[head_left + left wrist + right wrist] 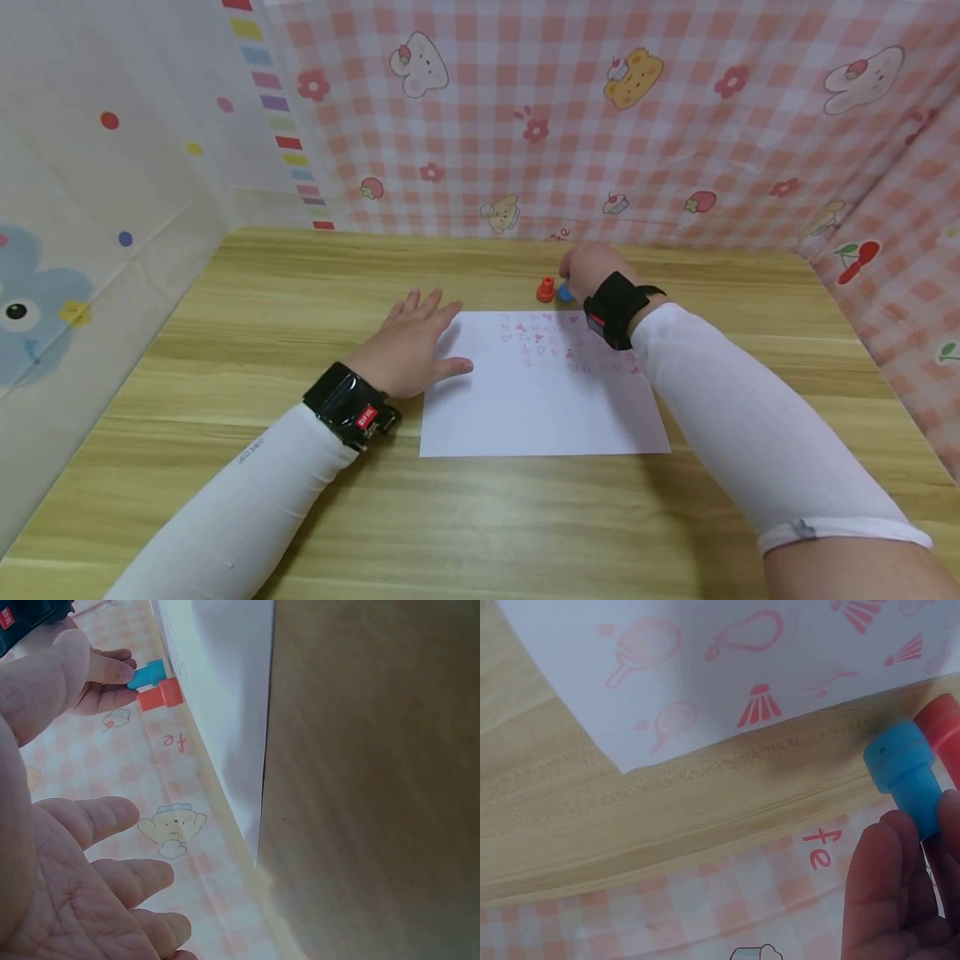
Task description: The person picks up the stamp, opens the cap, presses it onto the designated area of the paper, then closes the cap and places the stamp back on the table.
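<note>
A: Where's the blue stamp (904, 769)?
B: Near the bench (480, 525)'s far edge, right of center, just past the far edge of the paper (525, 417). Red stamp (546, 290) stands just left of it.
A: Orientation?
B: Wide end down, narrow handle up. Long axis near vertical, roughly parallel to the red one's. Can't tell if its base touches wood.
A: Right hand (600, 271)?
B: Thumb and fingers pinch the blue handle.
A: Left hand (405, 346)?
B: Fingers spread apart, nothing held. At the paper's left edge, thumb out over the sheet.
A: Materials?
B: Stamps: smooth, plastic-looking, stepped cylinders. Paper: flat, white, red and pink prints toward its far right corner, rackets and shuttlecocks. Bench: pale wood grain. Pink-white checked cloth (465, 108) behind its far edge, creased.
</note>
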A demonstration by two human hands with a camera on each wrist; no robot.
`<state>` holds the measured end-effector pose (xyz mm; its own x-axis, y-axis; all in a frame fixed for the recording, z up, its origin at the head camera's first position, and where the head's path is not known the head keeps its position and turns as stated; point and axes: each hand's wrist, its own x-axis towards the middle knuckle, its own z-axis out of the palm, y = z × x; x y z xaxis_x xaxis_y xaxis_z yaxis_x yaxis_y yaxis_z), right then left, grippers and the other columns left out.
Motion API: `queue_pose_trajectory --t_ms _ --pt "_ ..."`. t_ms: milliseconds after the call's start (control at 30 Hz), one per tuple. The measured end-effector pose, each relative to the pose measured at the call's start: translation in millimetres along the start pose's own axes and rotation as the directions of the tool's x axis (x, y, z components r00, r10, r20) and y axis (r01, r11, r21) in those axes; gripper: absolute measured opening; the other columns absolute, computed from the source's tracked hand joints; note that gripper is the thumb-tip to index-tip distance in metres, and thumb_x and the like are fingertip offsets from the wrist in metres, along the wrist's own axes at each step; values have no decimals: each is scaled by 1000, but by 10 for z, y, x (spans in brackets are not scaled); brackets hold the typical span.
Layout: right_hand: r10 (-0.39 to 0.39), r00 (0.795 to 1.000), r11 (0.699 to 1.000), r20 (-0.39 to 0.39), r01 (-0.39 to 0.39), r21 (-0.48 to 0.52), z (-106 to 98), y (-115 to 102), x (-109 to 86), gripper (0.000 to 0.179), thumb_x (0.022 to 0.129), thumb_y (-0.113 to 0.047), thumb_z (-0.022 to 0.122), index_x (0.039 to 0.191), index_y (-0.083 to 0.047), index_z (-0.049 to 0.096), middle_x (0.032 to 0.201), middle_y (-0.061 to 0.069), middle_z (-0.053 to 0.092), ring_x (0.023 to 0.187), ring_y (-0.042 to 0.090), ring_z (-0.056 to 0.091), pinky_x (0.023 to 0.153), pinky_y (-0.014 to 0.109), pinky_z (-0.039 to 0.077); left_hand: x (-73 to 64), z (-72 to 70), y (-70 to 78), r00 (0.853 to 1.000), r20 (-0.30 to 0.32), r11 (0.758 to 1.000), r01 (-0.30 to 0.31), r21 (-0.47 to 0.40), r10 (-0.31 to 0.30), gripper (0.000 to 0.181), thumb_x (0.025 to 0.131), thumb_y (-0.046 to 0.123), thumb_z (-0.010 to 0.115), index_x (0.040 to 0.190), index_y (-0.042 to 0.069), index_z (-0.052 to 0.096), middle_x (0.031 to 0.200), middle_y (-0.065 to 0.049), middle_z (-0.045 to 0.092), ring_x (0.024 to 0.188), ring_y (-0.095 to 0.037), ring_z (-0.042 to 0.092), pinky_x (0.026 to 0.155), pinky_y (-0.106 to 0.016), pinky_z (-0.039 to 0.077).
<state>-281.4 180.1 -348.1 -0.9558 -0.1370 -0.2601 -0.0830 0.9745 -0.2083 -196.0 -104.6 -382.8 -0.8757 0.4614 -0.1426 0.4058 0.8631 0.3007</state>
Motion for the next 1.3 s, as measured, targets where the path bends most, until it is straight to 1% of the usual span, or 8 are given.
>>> queue_pose_trajectory --t_ms 200,500,633,867,967,1100,1200,1300 --pt "-5 1000 1000 -20 5 23 -24 -17 -63 31 103 -3 59 132 0 69 136 20 68 122 36 62 113 53 49 -4 -6 9 1000 4 1000 1 -4 -1 92 97 60 68 167 13 30 175 -21 15 163 -47 7 131 -63 9" --pt "3 999 999 -37 -1 47 -25 5 -90 30 103 -3 59 131 0 70 136 20 68 120 36 62 113 54 49 -5 -8 24 1000 10 1000 6 -13 -6 92 97 61 67 167 13 29 176 -20 14 163 -46 6 131 -62 9" --pt "19 999 997 -48 -16 71 -42 -10 -131 30 103 -5 61 131 0 70 135 20 68 118 36 62 113 54 49 -2 -2 26 1000 10 1000 10 -14 -10 92 97 61 67 167 14 29 176 -20 15 163 -46 6 131 -62 9" --pt "64 996 987 -53 -56 148 -102 -30 -201 31 104 -8 62 133 0 69 133 19 68 116 36 61 111 55 50 -8 14 40 1000 8 999 20 -39 -20 92 97 61 67 167 15 28 176 -19 13 163 -45 6 131 -62 8" --pt "65 995 984 -77 -51 170 -117 -27 -244 30 106 -11 61 133 -1 69 130 18 69 113 35 62 109 54 52 -7 28 48 1000 -2 998 18 -60 -18 92 97 61 67 167 15 29 176 -19 14 164 -44 6 132 -60 8" --pt "52 990 979 -134 -24 205 -118 -6 -329 30 106 -15 62 132 -1 68 124 19 70 105 35 62 103 52 54 4 46 67 1000 -28 995 0 -95 -3 90 98 59 68 167 14 30 176 -18 17 164 -43 8 133 -58 9" --pt "69 984 966 -165 -24 258 -105 11 -401 30 105 -17 64 130 -1 68 119 19 69 100 35 61 97 50 56 18 57 82 999 -52 993 -16 -120 10 89 98 57 68 166 14 31 175 -18 19 164 -42 11 133 -57 10" --pt "95 979 944 -181 -31 328 -78 17 -471 27 104 -18 66 126 -2 69 114 18 66 97 36 59 89 46 57 37 68 95 997 -72 988 -23 -154 12 86 99 55 68 165 13 32 175 -17 22 164 -39 13 133 -55 11"
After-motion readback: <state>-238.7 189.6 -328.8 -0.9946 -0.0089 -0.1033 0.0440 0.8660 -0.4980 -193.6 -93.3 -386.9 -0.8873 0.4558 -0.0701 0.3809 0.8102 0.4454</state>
